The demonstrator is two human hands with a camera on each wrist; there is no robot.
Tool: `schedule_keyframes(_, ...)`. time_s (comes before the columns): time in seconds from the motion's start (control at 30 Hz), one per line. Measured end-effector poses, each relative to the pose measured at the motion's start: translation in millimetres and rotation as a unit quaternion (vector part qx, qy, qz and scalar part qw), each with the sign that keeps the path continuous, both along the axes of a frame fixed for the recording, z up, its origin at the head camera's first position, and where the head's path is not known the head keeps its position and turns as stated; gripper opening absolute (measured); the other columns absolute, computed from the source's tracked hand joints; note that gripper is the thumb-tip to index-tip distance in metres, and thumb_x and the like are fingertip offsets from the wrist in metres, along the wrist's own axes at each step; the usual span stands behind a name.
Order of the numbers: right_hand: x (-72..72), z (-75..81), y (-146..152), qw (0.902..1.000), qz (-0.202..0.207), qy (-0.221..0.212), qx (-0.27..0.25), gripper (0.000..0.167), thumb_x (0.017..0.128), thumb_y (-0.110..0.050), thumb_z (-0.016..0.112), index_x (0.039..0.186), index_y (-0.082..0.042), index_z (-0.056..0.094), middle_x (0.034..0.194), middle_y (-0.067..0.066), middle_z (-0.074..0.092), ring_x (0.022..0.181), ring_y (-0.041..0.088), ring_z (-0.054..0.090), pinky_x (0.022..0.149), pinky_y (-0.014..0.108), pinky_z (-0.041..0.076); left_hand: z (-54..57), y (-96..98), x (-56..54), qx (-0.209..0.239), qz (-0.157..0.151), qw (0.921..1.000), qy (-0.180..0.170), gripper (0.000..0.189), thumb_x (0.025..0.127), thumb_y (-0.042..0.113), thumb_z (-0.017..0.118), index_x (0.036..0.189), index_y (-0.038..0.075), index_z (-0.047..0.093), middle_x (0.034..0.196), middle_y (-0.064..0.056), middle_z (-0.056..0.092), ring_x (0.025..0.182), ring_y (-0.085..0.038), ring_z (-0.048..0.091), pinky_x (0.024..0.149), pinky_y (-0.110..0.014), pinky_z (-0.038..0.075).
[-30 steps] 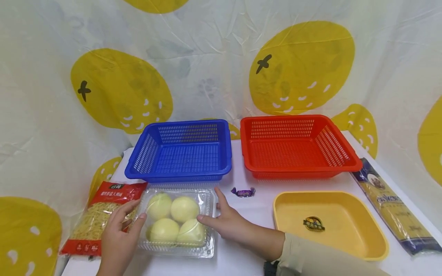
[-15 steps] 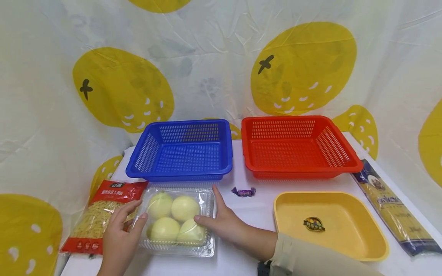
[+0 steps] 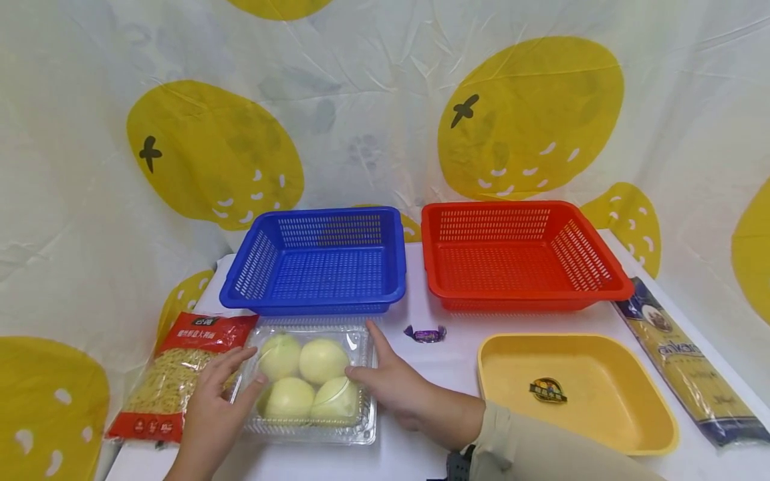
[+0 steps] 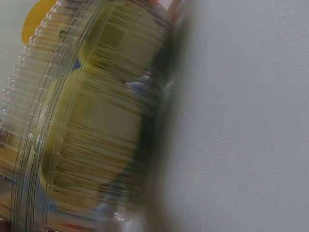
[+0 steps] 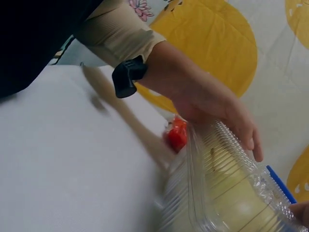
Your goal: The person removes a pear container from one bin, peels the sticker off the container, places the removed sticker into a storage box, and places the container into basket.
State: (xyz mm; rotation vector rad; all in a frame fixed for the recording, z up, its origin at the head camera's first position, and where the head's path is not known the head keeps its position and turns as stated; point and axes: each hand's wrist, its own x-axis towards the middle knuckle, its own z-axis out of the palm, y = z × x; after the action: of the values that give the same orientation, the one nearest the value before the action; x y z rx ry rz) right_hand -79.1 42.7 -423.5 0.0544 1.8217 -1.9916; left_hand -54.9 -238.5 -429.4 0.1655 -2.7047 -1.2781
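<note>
A clear plastic clamshell box [image 3: 367, 421] with several round, pale yellow-green fruits [image 3: 323, 361] inside stands on the white tabletop. My left hand [image 3: 213, 407] is at the box's left side, fingers mostly straight, with the thumb tip at the lid's edge. On the opposite side, my right hand [image 3: 400, 384] lays its thumb over the lid while the index finger stretches along the right rim. The left wrist view is filled by the ribbed box wall [image 4: 96, 140]. In the right wrist view my left hand [image 5: 227, 113] lies over the box's edge. Some right fingers are hidden.
A red-ended bag of pasta [image 3: 174, 374] lies left of the box. Behind stand a blue basket [image 3: 313, 309] and a red basket [image 3: 529, 294]. A purple-wrapped candy [image 3: 425, 335], a yellow tray [image 3: 601, 374] and a long spaghetti pack [image 3: 686, 361] are on the right.
The box has shifted very slightly. My left fingers have straightened and moved a little right over its edge. My right thumb has shifted slightly on the lid.
</note>
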Motion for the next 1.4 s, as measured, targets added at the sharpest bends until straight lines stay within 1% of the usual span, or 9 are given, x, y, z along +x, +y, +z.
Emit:
schedule_keyframes(0.07, -0.9, 0.1, -0.2, 0.9998, -0.001, -0.01, -0.014, 0.103, 0.094, -0.007, 0.071, 0.173, -0.026, 0.008, 0.17, 0.036, 0.007, 0.133, 0.049, 0.052, 0.097, 0.057, 0.058, 0.7, -1.0, -0.5, 0.0, -0.005, 0.9999, -0.013, 0.051, 0.098, 0.029, 0.079, 0.145, 0.014, 0.066, 0.16, -0.016, 0.046, 0.146, -0.044, 0.04, 0.107, -0.075, 0.044)
schedule_keyframes(0.17, -2.2, -1.5, 0.0, 0.9992, -0.005, -0.021, -0.035, 0.101, 0.094, -0.004, 0.07, 0.173, -0.027, 0.012, 0.17, 0.034, 0.009, 0.112, 0.038, 0.066, 0.08, 0.05, 0.064, 2.2, -2.2, -0.7, -0.006, -0.007, 0.9995, -0.03, 0.052, 0.097, 0.028, 0.081, 0.144, 0.014, 0.066, 0.161, -0.015, 0.045, 0.147, -0.044, 0.039, 0.109, -0.077, 0.039)
schedule_keyframes(0.33, -3.5, -4.8, -0.7, 0.9985, -0.015, -0.031, -0.043, 0.098, 0.091, -0.003, 0.07, 0.171, -0.028, 0.02, 0.17, 0.031, 0.013, 0.106, 0.034, 0.067, 0.075, 0.048, 0.063, 4.3, -3.7, -0.3, -0.011, -0.008, 0.9986, -0.05, 0.053, 0.096, 0.026, 0.081, 0.144, 0.013, 0.066, 0.163, -0.016, 0.043, 0.149, -0.045, 0.037, 0.113, -0.078, 0.032)
schedule_keyframes(0.63, -3.8, -6.0, -2.0, 0.9984, -0.028, -0.028, -0.04, 0.096, 0.086, -0.005, 0.07, 0.169, -0.026, 0.027, 0.173, 0.027, 0.015, 0.111, 0.035, 0.065, 0.074, 0.046, 0.063, 4.6, -5.5, 1.5, 0.005, -0.006, 0.9984, -0.056, 0.053, 0.096, 0.026, 0.081, 0.146, 0.013, 0.065, 0.164, -0.015, 0.042, 0.149, -0.045, 0.037, 0.112, -0.076, 0.037)
schedule_keyframes(0.8, -4.5, -3.8, 0.7, 0.9992, -0.029, -0.014, -0.022, 0.093, 0.086, -0.005, 0.07, 0.168, -0.023, 0.03, 0.172, 0.029, 0.017, 0.119, 0.037, 0.059, 0.076, 0.046, 0.062, 7.0, -6.1, 1.3, 0.023, 0.006, 0.9982, -0.055, 0.052, 0.099, 0.027, 0.079, 0.147, 0.014, 0.064, 0.163, -0.013, 0.043, 0.143, -0.041, 0.045, 0.11, -0.066, 0.048)
schedule_keyframes(0.93, -5.1, -0.5, 5.0, 0.9994, -0.027, -0.011, -0.018, 0.09, 0.086, -0.004, 0.069, 0.167, -0.022, 0.032, 0.171, 0.028, 0.018, 0.107, 0.035, 0.066, 0.072, 0.044, 0.063, 11.2, -6.2, -2.9, 0.041, 0.017, 0.9968, -0.067, 0.053, 0.101, 0.03, 0.076, 0.15, 0.015, 0.062, 0.164, -0.013, 0.041, 0.143, -0.039, 0.047, 0.111, -0.053, 0.05)
schedule_keyframes(1.13, -6.9, 2.7, 14.2, 0.9996, -0.023, -0.01, -0.01, 0.087, 0.089, -0.006, 0.066, 0.167, -0.022, 0.031, 0.169, 0.027, 0.02, 0.092, 0.032, 0.069, 0.065, 0.044, 0.063, 17.4, -9.7, -8.7, 0.067, 0.016, 0.9968, -0.041, 0.048, 0.105, 0.026, 0.071, 0.15, 0.013, 0.06, 0.157, -0.009, 0.048, 0.139, -0.032, 0.051, 0.093, -0.01, 0.047)
schedule_keyframes(1.23, -7.7, 6.0, 20.7, 0.9996, -0.027, -0.008, -0.003, 0.086, 0.09, -0.007, 0.066, 0.167, -0.023, 0.031, 0.168, 0.028, 0.024, 0.091, 0.032, 0.069, 0.064, 0.044, 0.062, 19.9, -13.6, -13.2, 0.08, 0.024, 0.9959, -0.036, 0.048, 0.106, 0.025, 0.068, 0.152, 0.014, 0.058, 0.158, -0.01, 0.049, 0.139, -0.033, 0.052, 0.092, -0.012, 0.047)
schedule_keyframes(1.4, -9.4, 10.9, 32.5, 0.9995, -0.03, -0.003, -0.004, 0.084, 0.09, -0.007, 0.064, 0.166, -0.025, 0.032, 0.167, 0.026, 0.029, 0.093, 0.032, 0.07, 0.066, 0.045, 0.063, 23.0, -24.1, -26.1, 0.122, 0.049, 0.9879, -0.082, 0.057, 0.108, 0.04, 0.063, 0.16, 0.023, 0.048, 0.164, -0.015, 0.045, 0.147, -0.038, 0.045, 0.096, -0.024, 0.055)
